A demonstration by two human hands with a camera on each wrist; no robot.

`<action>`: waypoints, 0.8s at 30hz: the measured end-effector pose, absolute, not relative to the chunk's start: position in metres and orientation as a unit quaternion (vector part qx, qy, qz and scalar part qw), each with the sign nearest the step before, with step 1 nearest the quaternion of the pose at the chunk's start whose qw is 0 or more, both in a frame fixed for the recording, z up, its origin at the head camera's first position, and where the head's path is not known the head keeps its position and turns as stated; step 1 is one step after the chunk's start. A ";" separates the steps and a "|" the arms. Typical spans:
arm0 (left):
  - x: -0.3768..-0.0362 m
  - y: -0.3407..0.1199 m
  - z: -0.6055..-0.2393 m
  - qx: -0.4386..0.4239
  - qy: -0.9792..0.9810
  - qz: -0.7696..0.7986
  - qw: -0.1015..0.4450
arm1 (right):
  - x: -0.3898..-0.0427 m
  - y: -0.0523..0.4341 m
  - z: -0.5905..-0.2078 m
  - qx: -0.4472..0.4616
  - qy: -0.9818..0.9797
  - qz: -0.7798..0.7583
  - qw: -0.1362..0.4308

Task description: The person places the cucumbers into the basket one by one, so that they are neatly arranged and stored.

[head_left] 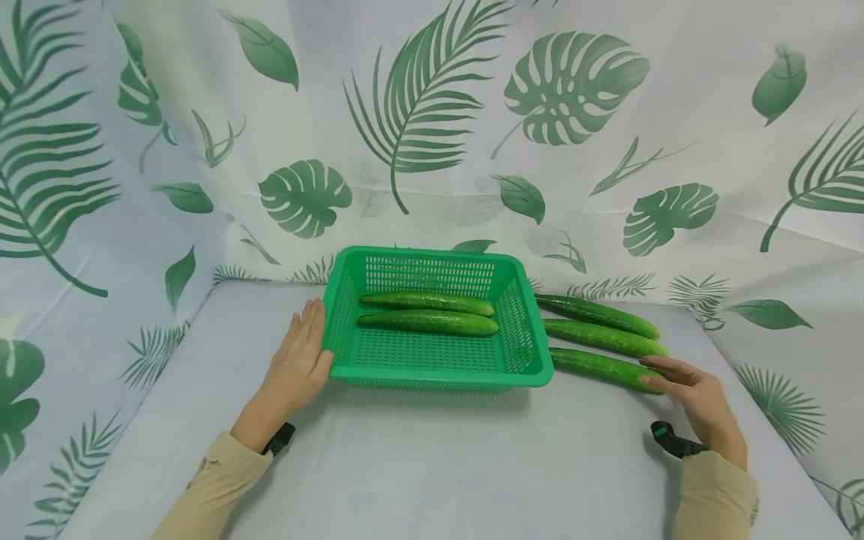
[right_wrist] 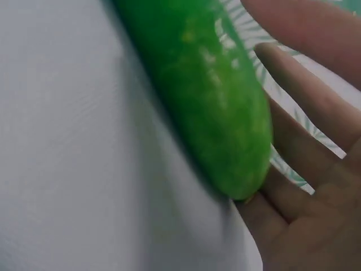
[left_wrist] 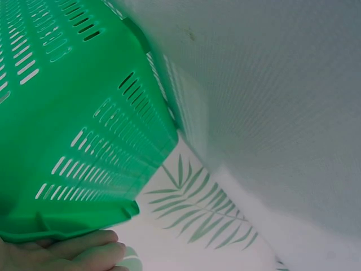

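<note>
A green slotted basket [head_left: 439,373] stands mid-table with two cucumbers [head_left: 427,302] [head_left: 427,322] lying lengthwise in it. My left hand [head_left: 301,356] lies flat against the basket's left wall, fingers straight. In the left wrist view its fingers [left_wrist: 67,251] sit just under the basket's rim [left_wrist: 84,113]. Right of the basket, three more cucumbers lie on the cloth: far [head_left: 597,314], middle [head_left: 604,337] and near [head_left: 594,367]. My right hand [head_left: 683,384] touches the near cucumber's right end with extended fingers. Up close, that cucumber tip [right_wrist: 208,96] rests against my open fingers [right_wrist: 304,192].
A pale grey cloth [head_left: 439,465] covers the table. A white curtain with green leaf prints [head_left: 432,150] closes in the back and both sides. Black camera straps sit on both wrists [head_left: 278,439] [head_left: 671,440].
</note>
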State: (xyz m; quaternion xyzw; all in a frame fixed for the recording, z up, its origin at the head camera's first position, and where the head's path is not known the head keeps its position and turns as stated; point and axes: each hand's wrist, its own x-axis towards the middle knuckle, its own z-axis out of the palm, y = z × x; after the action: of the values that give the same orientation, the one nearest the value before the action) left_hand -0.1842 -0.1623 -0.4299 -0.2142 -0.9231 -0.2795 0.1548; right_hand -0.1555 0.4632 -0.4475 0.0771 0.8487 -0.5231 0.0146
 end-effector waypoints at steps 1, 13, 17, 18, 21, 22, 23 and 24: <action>-0.184 -0.162 -0.430 -0.215 -0.923 -0.279 0.155 | -0.156 0.463 -0.449 0.079 0.858 -0.507 0.027; -0.184 -0.162 -0.431 -0.213 -0.923 -0.279 0.159 | -0.158 0.459 -0.459 0.110 0.852 -0.508 0.060; -0.184 -0.162 -0.431 -0.213 -0.923 -0.280 0.159 | -0.158 0.459 -0.458 0.112 0.852 -0.508 0.058; -0.184 -0.162 -0.431 -0.213 -0.923 -0.280 0.159 | -0.158 0.458 -0.458 0.113 0.853 -0.506 0.056; -0.184 -0.162 -0.431 -0.213 -0.923 -0.279 0.157 | -0.158 0.459 -0.459 0.116 0.856 -0.500 0.051; -0.185 -0.162 -0.431 -0.214 -0.923 -0.279 0.157 | -0.158 0.459 -0.459 0.116 0.857 -0.499 0.049; -0.185 -0.163 -0.431 -0.214 -0.923 -0.279 0.158 | -0.158 0.459 -0.459 0.116 0.859 -0.496 0.047; -0.185 -0.163 -0.432 -0.215 -0.923 -0.279 0.158 | -0.158 0.460 -0.459 0.116 0.859 -0.497 0.044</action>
State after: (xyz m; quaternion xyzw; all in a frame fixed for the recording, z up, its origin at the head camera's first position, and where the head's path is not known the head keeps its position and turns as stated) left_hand -0.1849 -0.1627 -0.4316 -0.2147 -0.9227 -0.2785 0.1580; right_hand -0.1581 0.4596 -0.4590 0.1157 0.8591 -0.4967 0.0440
